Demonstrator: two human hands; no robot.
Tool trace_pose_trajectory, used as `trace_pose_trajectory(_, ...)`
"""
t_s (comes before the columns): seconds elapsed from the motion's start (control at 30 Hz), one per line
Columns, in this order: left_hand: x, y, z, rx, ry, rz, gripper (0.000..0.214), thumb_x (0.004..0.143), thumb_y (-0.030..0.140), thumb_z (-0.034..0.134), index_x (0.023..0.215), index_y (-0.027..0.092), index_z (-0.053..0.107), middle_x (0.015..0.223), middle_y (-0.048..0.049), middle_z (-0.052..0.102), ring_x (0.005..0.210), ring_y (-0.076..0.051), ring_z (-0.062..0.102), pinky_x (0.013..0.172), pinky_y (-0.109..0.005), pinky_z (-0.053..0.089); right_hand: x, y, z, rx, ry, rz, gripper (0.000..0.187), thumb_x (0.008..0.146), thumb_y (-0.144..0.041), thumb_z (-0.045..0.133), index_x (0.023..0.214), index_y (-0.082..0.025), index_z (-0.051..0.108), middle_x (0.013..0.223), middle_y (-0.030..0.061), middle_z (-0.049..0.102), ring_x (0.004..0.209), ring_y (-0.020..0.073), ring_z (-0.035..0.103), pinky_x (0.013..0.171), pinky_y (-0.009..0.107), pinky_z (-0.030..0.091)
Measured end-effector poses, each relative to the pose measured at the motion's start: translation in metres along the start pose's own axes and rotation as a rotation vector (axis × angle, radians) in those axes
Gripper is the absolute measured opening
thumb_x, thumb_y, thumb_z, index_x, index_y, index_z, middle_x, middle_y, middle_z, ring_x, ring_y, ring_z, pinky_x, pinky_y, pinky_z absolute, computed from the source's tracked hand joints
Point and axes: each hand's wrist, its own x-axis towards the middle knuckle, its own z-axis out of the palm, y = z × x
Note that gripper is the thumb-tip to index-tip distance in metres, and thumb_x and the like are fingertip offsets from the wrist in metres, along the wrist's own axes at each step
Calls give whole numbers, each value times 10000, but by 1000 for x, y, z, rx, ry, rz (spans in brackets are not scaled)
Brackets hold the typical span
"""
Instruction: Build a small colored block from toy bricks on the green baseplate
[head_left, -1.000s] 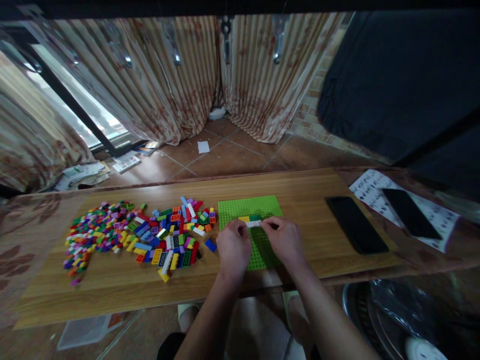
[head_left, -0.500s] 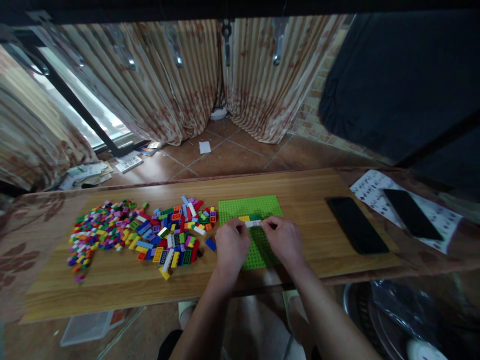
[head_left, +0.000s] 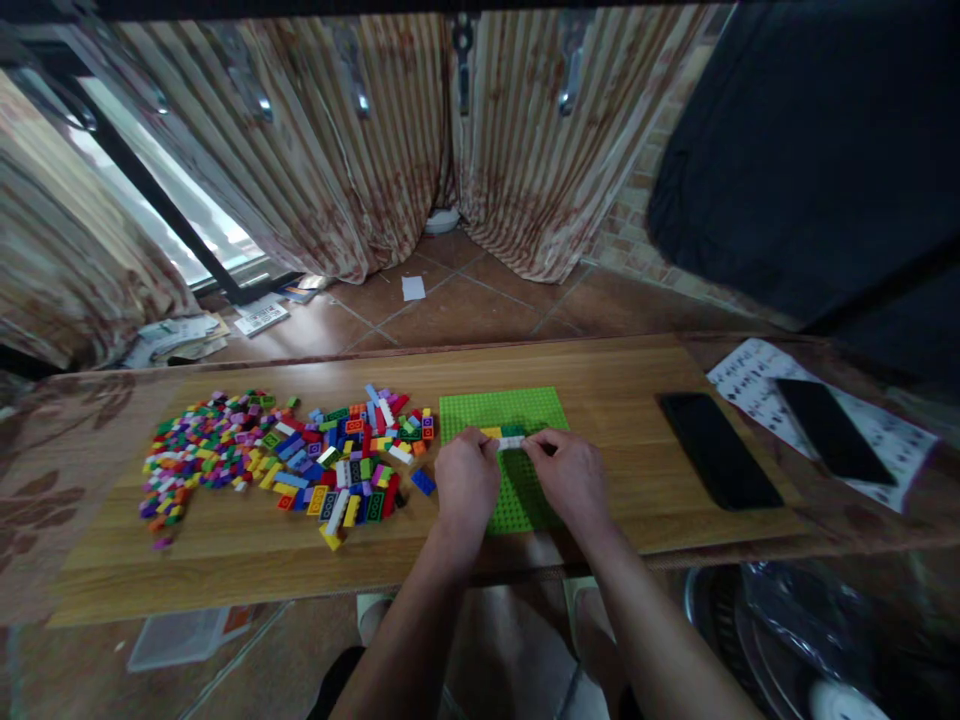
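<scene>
A white brick (head_left: 512,442) over a green baseplate (head_left: 466,408), gripped at both ends

Clock directions are taken from the white brick, with 12 o'clock farthest from the person. The brick lies crosswise near the middle of the baseplate; whether it is fully seated on the studs cannot be told. The left hand (head_left: 468,478), at 8 o'clock, pinches its left end between thumb and finger; the right hand (head_left: 568,472), at 4 o'clock, likewise pinches its right end. Just beside it are a yellow brick (head_left: 491,432) at 11 o'clock and a dark green brick (head_left: 514,430) at 12 o'clock. A blue brick (head_left: 424,482) lies near the left hand, at 8 o'clock. Toward 9 o'clock spreads a heap of larger bricks (head_left: 351,472), then a mass of small pieces (head_left: 214,445). At 3 o'clock, a black phone (head_left: 720,452) rests on the wooden board (head_left: 607,400); beyond it, a second phone (head_left: 835,430) lies on a printed sheet (head_left: 750,372). Striped curtains (head_left: 397,150) hang toward 12 o'clock.
</scene>
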Motion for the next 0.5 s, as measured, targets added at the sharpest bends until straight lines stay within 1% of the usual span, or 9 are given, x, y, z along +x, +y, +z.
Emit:
trace_pose_trajectory(0.17,2,-3,1,-19,4,27,214,868,275,513,753,182,667,760,-69,705,701,-177,627,623,-266,337,-1,0,1,-6,5,-3,217,829,-344,550,729,-228,705,769,35,702,660,176,593,586,281,343)
trace_pose_trajectory(0.3,-1,-5,-1,-114,39,67,192,863,253,519,737,180,644,722,-57,677,662,-160,599,604,-257,314,-2,4,3,17,29,-29,247,834,-375,539,742,-222,709,761,46,700,645,183,590,588,288,355)
trace_pose_trajectory(0.4,-8,-8,-6,-265,90,71,229,868,252,501,692,172,624,645,-36,627,585,-137,546,582,-249,307,-4,6,0,114,47,-68,299,859,-384,497,768,-195,711,773,68,704,679,194,609,627,297,397)
trace_pose_trajectory(0.5,-13,-14,-17,-512,131,61,243,857,298,523,673,172,620,588,-6,577,542,-118,507,552,-233,316,-7,6,-6,221,131,-57,337,876,-402,480,797,-167,709,756,82,702,681,201,620,641,306,427)
